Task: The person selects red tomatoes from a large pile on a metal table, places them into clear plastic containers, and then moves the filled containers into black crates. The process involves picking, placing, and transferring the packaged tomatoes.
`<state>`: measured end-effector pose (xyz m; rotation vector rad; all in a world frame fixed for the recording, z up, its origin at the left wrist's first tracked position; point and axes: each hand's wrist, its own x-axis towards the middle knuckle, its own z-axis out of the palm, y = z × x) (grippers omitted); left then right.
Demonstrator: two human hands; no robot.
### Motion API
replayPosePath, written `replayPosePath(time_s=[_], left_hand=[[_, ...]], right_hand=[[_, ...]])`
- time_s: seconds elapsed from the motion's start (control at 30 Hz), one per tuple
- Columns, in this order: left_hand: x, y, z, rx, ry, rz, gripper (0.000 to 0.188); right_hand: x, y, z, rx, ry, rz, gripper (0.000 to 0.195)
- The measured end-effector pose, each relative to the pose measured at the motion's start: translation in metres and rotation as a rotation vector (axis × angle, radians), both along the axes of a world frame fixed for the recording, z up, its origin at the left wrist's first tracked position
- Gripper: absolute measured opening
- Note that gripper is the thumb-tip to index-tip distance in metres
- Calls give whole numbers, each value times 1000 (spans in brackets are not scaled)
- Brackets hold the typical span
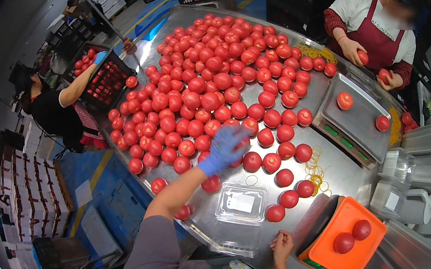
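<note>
My left hand [226,149], in a blue glove, reaches over the near side of the tomato heap. Its blurred fingers are spread at a tomato [243,145]; whether they grip it cannot be told. My right hand [282,244], bare and with its fingers curled in, rests by the near table edge with nothing visible in it. Between my arms an open clear plastic clamshell box [242,204] lies on the steel table [201,208], with a white label in it. Right of my right hand, an orange tray [362,260] on a scale holds two tomatoes [344,243].
A steel-topped scale [357,130] with two tomatoes stands at the back right. Yellow rubber bands [314,180] and stacked clear boxes [397,166] lie nearby. Across the table a co-worker [384,34] holds tomatoes. Another co-worker [57,113] reaches into a black crate [110,84] at left.
</note>
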<state>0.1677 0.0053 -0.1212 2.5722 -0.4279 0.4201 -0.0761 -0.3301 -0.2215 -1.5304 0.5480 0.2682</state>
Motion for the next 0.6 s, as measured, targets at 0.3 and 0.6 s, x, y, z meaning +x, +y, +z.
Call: replayPosePath(time_s=[0.3,0.6], left_hand=[[97,104,-40,632,35,452,50],[73,88,-1,251,46,395,50]], right_hand=[[-1,-1,-5,-27,8,3,13],[0,0,0,-17,-27,14,13]])
